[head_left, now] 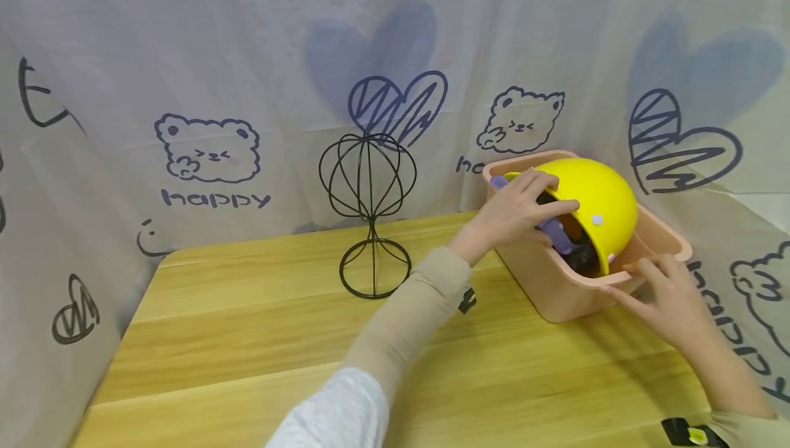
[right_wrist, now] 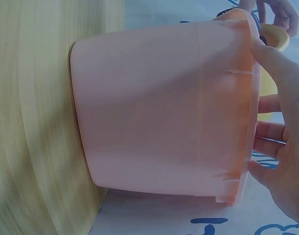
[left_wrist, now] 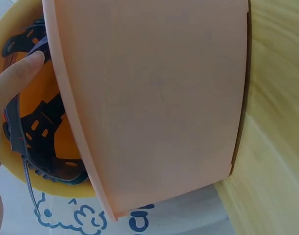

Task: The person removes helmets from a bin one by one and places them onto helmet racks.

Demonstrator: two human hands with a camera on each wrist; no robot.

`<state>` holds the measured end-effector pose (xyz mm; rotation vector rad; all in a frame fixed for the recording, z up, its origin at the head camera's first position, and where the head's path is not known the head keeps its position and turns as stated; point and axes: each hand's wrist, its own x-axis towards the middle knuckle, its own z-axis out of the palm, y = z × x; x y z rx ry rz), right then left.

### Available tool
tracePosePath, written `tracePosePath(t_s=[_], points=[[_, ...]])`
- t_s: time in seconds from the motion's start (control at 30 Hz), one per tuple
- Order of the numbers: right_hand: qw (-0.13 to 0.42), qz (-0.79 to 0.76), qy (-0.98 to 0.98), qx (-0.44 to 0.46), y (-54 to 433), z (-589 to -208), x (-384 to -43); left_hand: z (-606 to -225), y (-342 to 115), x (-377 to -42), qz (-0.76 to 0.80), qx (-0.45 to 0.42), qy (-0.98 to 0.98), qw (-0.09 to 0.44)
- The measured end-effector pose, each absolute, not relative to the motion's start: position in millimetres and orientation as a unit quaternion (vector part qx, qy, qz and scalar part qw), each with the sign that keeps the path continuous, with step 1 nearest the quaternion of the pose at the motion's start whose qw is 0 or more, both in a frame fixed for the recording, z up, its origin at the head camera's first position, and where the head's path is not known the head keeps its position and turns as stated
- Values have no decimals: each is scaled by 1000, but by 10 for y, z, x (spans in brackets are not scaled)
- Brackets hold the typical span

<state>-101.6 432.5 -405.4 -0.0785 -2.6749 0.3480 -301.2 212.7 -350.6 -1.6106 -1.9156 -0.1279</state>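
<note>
A yellow hard hat point(head_left: 601, 191) rests tilted in a pink plastic bin point(head_left: 531, 280) at the right of the table. Its open underside faces left, with black harness straps point(left_wrist: 41, 132) and a purple strap visible inside. My left hand point(head_left: 509, 215) grips the hat near its brim; in the left wrist view the thumb reaches to the harness. My right hand point(head_left: 673, 307) holds the bin's near right rim, thumb outside and several fingers over the edge, as the right wrist view shows. The hat's lower part is hidden by the bin wall.
A black wire stand point(head_left: 372, 228) with a globe-shaped top stands left of the bin, near the back edge of the wooden table point(head_left: 247, 338). Behind and beside the table hangs a pale cloth point(head_left: 278, 91) printed with bears and hearts.
</note>
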Motion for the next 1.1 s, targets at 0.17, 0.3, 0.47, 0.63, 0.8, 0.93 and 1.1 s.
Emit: tracePosePath(t_s=[0.17,0.3,0.47,0.63,0.8,0.93,1.1], points=[[232,128,-964,-17,4320,-4056,-1020,-3439,2052,-3007,-60,-606,-715,344],[229,127,-965,-22,4326,-4041,-1013,-3372,2022,-2980,-64,-603,-703,370],[217,128,-967,-36,4309,-4022,-1014,-3318,1962,-2958,-67,-595,-698,393],[200,124,-970,-58,4293,-4023,-1012,-3284,1891,-2952,-68,-589,-687,419],[201,125,-970,-54,4302,-4045,-995,-3261,1824,-2931,-74,-590,-672,441],[219,127,-967,-37,4305,-4074,-995,-3243,1773,-2919,-94,-589,-665,450],[236,120,-964,-24,4304,-4089,-1001,-3214,1723,-2916,-93,-582,-652,477]])
